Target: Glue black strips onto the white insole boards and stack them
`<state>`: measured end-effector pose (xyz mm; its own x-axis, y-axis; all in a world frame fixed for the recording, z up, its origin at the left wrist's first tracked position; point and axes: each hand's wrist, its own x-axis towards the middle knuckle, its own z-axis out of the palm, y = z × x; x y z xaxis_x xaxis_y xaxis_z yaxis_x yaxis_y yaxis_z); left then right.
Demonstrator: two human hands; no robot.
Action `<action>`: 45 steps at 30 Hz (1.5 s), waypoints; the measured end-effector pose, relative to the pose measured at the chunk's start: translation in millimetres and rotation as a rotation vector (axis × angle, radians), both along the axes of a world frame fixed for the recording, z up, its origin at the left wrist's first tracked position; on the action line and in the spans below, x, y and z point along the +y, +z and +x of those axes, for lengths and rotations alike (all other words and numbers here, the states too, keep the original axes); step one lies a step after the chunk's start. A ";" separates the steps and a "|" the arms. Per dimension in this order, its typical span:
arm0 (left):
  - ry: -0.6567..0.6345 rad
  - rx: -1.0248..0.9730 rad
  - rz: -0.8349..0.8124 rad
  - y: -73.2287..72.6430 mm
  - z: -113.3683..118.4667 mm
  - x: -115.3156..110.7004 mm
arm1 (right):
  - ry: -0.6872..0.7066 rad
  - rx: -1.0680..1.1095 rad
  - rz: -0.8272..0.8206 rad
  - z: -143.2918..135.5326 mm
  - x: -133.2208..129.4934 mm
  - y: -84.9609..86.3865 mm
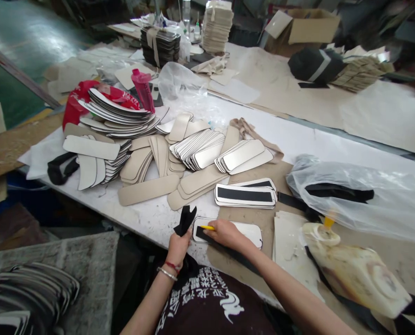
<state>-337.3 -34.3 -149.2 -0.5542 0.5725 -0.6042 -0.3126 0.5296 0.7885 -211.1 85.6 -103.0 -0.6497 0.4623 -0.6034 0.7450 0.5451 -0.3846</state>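
Note:
Near the table's front edge lies a white rounded panel [247, 229] with a dark outline. My right hand [228, 234] is closed over its left part, holding a thin yellow tool [207, 227] that points left. A black strip [240, 258] runs under this hand, its left end on the panel and the rest trailing right along the table edge. My left hand [179, 242], just left of the panel, is closed around a folded black cloth piece [185, 219] that sticks up from the fingers.
Behind the hands lie white panels with black strips [245, 195] and several stacks of beige panels [148, 190]. A stained plastic container [364, 274] and a clear plastic bag [347, 186] are on the right. A pink bottle [143, 89] stands farther back.

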 end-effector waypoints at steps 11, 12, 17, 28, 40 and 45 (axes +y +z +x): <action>0.009 -0.040 -0.030 -4.3 1.9 3.3 | 0.000 -0.123 0.008 -20.6 2.6 -12.3; 0.004 -0.036 -0.030 -5.1 2.1 4.3 | -0.002 -0.119 0.009 -20.2 2.8 -13.0; -0.030 0.019 -0.043 -10.8 3.4 10.2 | -0.017 -0.108 0.017 -18.3 3.4 -16.7; -0.106 0.218 -0.213 -18.1 -0.5 12.5 | -0.063 -0.169 0.066 17.5 8.7 -2.9; -0.256 0.255 -0.397 3.0 -6.8 25.8 | -0.599 -0.156 0.182 126.9 13.2 -7.7; -0.283 0.241 -0.431 5.2 -8.0 27.1 | -0.684 -0.132 0.193 123.3 9.4 -22.3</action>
<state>-345.3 -7.1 -144.0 -0.5661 0.4487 -0.6915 0.0505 0.8562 0.5142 -87.8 95.0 -125.3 -0.1039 0.8456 -0.5236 0.9772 -0.0112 -0.2120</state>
